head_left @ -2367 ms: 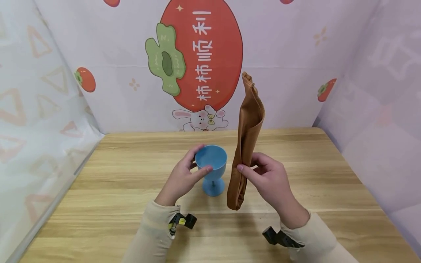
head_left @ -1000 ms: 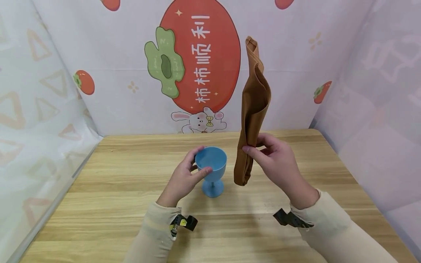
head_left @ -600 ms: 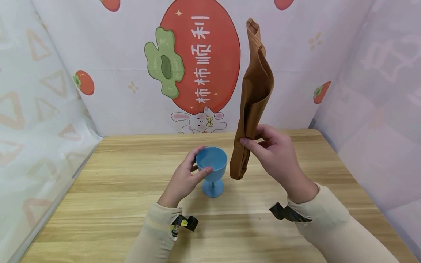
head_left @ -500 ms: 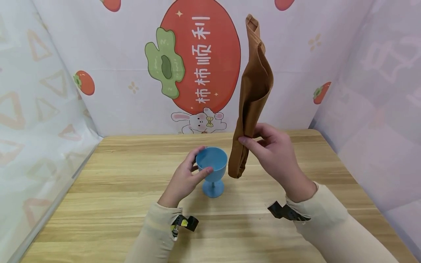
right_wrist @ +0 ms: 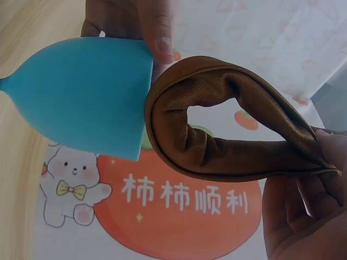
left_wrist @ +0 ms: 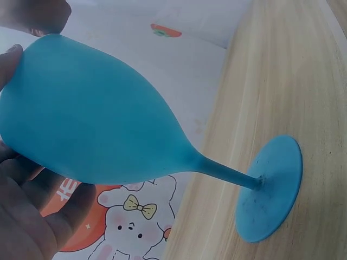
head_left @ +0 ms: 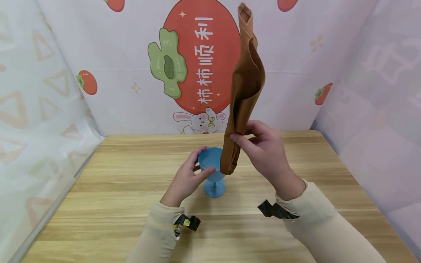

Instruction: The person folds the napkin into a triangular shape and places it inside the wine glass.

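A blue plastic goblet (head_left: 214, 176) stands upright on the wooden table. My left hand (head_left: 186, 181) holds its bowl, thumb on the near side and fingers round the far side. Above and to the right, my right hand (head_left: 268, 155) pinches a folded brown cloth napkin (head_left: 242, 115) between thumb and fingers near its lower part. The napkin stands upright, its top fold gaping. Its lower end hides part of the goblet's right rim in the head view. The right wrist view shows the napkin's looped end (right_wrist: 167, 127) close beside the goblet's rim (right_wrist: 142, 108); contact is unclear.
The table (head_left: 108, 182) has a back edge against a white backdrop (head_left: 115, 44) printed with persimmons and a rabbit. White patterned sheets hang at the left (head_left: 36, 109) and right (head_left: 375, 102). Black cameras sit at both wrists.
The right hand has raised the napkin well above its earlier height, then carried it left until its lower end overlaps the goblet's rim in view. The left hand and goblet have stayed put.
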Demonstrator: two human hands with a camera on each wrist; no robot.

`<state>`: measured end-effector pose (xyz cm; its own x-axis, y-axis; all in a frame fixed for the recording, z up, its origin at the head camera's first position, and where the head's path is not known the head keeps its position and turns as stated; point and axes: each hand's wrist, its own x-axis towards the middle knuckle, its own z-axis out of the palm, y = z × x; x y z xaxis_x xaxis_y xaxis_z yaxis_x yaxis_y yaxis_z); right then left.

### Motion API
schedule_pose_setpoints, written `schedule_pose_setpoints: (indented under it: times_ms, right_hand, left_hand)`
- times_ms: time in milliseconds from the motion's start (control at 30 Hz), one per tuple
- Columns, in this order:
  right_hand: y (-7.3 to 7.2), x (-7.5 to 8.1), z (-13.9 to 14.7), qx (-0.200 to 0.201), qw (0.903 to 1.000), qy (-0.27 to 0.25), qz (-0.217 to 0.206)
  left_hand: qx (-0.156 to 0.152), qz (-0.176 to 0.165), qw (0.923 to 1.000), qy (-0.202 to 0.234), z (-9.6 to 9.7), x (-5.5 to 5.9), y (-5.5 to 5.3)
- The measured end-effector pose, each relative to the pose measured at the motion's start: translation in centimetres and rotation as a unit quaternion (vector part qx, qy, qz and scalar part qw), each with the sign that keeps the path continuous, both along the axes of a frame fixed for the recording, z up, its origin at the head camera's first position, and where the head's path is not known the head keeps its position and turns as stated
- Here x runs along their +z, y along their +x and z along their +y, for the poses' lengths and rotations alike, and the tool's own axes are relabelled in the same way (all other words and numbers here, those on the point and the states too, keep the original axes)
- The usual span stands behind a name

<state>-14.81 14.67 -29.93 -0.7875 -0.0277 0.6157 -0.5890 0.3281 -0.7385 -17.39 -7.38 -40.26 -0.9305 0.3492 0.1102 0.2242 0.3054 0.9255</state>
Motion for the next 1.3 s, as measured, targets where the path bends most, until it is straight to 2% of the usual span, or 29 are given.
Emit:
schedule_pose_setpoints:
  times_ms: [367,800,1133,1300]
  right_hand:
    - [-0.8,0.2,-0.8,0.005,0.9990,-0.045,0.007]
    - [-1.6,-1.1,-1.7,0.004,0.9990,-0.045,-0.002]
    - [-2.2,-1.9,-2.4,-0.017,0.9997,-0.019,-0.002]
    - [-2.3,-2.5,-2.6,-0.028,0.9993,-0.007,-0.022]
  left_hand:
    - [-0.001,0.002,1.0000,0.006,-0.2,0.0,0.0]
    - [-0.021,0.007,0.9996,0.015,0.0,-0.1,0.0]
    - [-0.027,0.009,0.9995,0.010,-0.1,0.0,-0.1]
    - [-0.028,0.005,0.9995,0.009,-0.1,0.0,-0.1]
